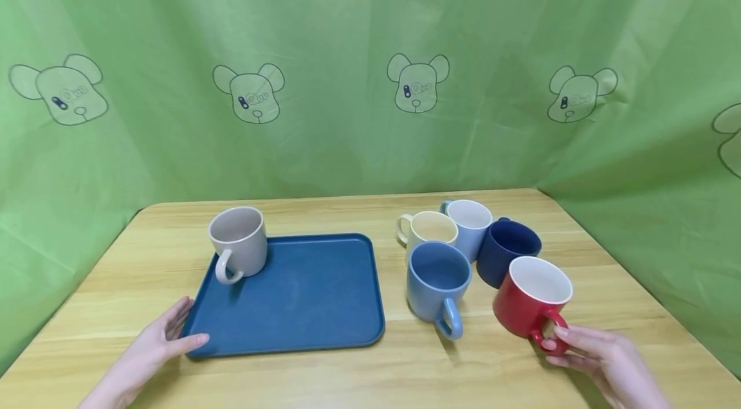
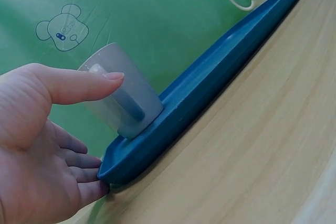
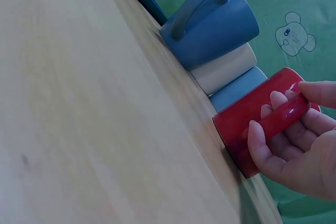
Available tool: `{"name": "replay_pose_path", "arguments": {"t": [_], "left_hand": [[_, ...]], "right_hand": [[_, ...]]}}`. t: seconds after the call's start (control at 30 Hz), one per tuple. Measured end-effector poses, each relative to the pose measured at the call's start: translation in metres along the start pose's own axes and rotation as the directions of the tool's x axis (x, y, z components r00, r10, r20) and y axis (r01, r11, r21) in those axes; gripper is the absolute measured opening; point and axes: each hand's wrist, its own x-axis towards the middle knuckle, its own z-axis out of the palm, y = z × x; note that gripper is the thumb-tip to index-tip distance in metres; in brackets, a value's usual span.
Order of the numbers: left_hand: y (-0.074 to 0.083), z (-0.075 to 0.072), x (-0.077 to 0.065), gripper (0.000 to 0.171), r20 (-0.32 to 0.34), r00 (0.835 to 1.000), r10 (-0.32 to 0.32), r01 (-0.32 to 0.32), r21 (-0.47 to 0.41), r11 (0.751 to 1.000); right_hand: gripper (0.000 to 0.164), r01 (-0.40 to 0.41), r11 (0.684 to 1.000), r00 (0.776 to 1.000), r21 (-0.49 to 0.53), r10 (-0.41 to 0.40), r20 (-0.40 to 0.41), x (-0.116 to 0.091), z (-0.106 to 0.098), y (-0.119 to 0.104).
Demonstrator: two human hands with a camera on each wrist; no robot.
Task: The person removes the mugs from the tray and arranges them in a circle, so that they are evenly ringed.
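My right hand [image 1: 602, 357] grips the handle of a red mug [image 1: 523, 303] with a white inside; in the right wrist view the fingers curl round the red handle [image 3: 286, 115]. The mug's base is at or very near the tabletop; I cannot tell if it touches. At the left front corner of a dark blue tray [image 1: 301, 312], my left hand [image 1: 152, 348] has its fingers relaxed against the edge, with the thumb spread apart. A pale grey mug [image 1: 246, 251] stands upright on the tray's back left corner, handle toward the front.
Left of the red mug stand a blue mug [image 1: 431, 293], a cream mug [image 1: 433, 229], a light blue mug [image 1: 470, 235] with a white inside and a navy mug [image 1: 499, 258], close together on the wooden table [image 1: 370, 383]. A green curtain [image 1: 347, 145] hangs behind.
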Motion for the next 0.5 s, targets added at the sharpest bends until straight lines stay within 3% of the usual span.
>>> {"name": "replay_pose_path", "arguments": {"t": [0.17,0.23,0.37,0.5], "left_hand": [[0.0,-0.001,0.0,0.096,0.002,1.0,-0.002,0.002,0.011,1.0],[0.0,-0.001,0.0,0.095,0.001,1.0,0.0,0.0,0.017,1.0],[0.001,-0.002,-0.001,0.095,-0.003,1.0,-0.001,0.001,0.02,1.0],[0.001,-0.001,-0.001,0.094,0.001,1.0,0.007,-0.007,0.026,1.0]], "right_hand": [[0.041,-0.064,0.998,0.997,-0.001,0.064,0.041,0.003,-0.002,-0.002],[0.041,-0.078,0.996,0.996,-0.048,0.079,0.033,0.004,-0.004,-0.004],[0.032,-0.088,0.964,0.987,-0.251,0.051,-0.15,0.004,-0.003,-0.007],[0.023,-0.037,0.918,0.956,-0.394,-0.082,-0.282,0.001,-0.008,-0.011]]}}
